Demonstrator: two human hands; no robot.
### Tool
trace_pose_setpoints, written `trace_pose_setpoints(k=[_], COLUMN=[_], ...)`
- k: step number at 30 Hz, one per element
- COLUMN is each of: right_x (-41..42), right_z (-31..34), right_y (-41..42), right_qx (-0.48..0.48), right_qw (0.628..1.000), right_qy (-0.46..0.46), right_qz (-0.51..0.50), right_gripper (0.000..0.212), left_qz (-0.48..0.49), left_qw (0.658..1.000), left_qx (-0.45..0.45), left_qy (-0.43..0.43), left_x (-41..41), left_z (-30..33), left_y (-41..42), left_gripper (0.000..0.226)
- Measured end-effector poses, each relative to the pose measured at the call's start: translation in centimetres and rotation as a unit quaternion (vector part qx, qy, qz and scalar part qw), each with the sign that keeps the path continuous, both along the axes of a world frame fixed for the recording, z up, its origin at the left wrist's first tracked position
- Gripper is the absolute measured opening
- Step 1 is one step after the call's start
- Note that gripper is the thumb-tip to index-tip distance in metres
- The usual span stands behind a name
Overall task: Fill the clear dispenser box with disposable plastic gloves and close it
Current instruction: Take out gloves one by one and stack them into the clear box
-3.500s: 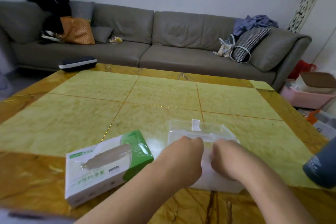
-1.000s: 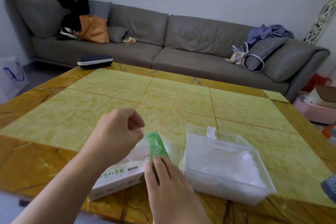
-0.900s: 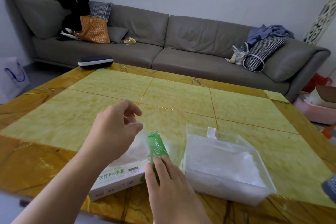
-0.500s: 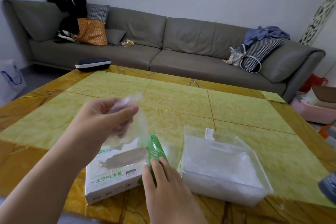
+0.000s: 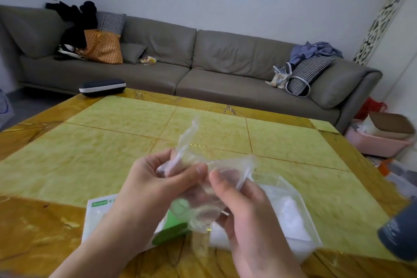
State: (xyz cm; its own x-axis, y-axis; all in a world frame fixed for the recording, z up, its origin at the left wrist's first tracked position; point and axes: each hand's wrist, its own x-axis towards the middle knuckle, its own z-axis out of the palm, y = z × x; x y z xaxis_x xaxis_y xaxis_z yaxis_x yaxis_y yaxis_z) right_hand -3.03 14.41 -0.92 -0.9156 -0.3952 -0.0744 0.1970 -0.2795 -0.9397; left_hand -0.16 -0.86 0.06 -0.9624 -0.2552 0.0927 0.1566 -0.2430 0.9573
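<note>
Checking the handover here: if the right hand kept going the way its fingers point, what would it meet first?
The right hand points up and left, so it would probably meet the plastic glove it already pinches, then the left hand. Depth is unclear.

Both hands hide most of the glove carton [image 5: 99, 214] and the dispenser box's [image 5: 300, 210] near-left corner; the motion-blurred glove [image 5: 203, 187] shows no outline.

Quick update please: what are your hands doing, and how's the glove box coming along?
Left hand and right hand both pinching one clear glove above the table. Clear box open, white gloves inside. Glove carton beside it. Nothing blocking.
</note>
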Motion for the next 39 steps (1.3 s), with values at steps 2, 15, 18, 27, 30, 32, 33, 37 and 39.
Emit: trace_pose_setpoints(k=[2, 15, 18, 27, 30, 32, 33, 37, 39], right_x=[-0.7, -3.2, -3.4, -3.8, -3.8, -3.9, -4.0, -4.0, -4.3], right_z=[0.2, 0.3, 0.5, 0.4, 0.9, 1.1, 1.1, 1.0, 0.4], right_y=[0.9, 5.0, 5.2, 5.4, 5.6, 5.7, 5.7, 5.5, 5.5], right_qx=[0.001, 0.072, 0.07, 0.047, 0.001, -0.026, -0.035, -0.015, 0.046], right_qw=[0.995, 0.994, 0.994, 0.995, 0.996, 0.995, 0.995, 0.992, 0.988], right_qy=[0.015, 0.08, 0.078, 0.087, 0.051, 0.029, 0.024, 0.045, 0.066], right_qz=[-0.096, -0.022, -0.017, -0.027, -0.067, -0.09, -0.094, -0.115, -0.131], right_gripper=[0.015, 0.013, 0.005, 0.012, 0.014, 0.013, 0.013, 0.022, 0.035], left_qz=[-0.012, 0.051, 0.077, -0.025, 0.051, 0.077, 0.082, -0.041, -0.06], left_qw=[0.999, 0.994, 0.988, 0.976, 0.985, 0.989, 0.988, 0.981, 0.985], left_qx=[-0.037, 0.084, 0.137, 0.182, 0.148, 0.112, 0.117, 0.164, 0.128], left_qy=[-0.009, -0.047, -0.001, -0.118, -0.077, -0.062, -0.058, -0.095, -0.1], left_x=[-0.1, -1.7, -2.1, -1.5, -1.7, -1.8, -1.8, -1.5, -1.3], left_z=[-0.4, -1.5, -1.9, -1.9, -2.0, -1.8, -1.8, -1.7, -2.0], left_y=[0.7, 0.7, -0.1, 1.2, 0.8, 0.7, 0.7, 1.0, 1.4], left_gripper=[0.02, 0.025, 0.038, 0.018, 0.018, 0.026, 0.031, 0.04, 0.034])
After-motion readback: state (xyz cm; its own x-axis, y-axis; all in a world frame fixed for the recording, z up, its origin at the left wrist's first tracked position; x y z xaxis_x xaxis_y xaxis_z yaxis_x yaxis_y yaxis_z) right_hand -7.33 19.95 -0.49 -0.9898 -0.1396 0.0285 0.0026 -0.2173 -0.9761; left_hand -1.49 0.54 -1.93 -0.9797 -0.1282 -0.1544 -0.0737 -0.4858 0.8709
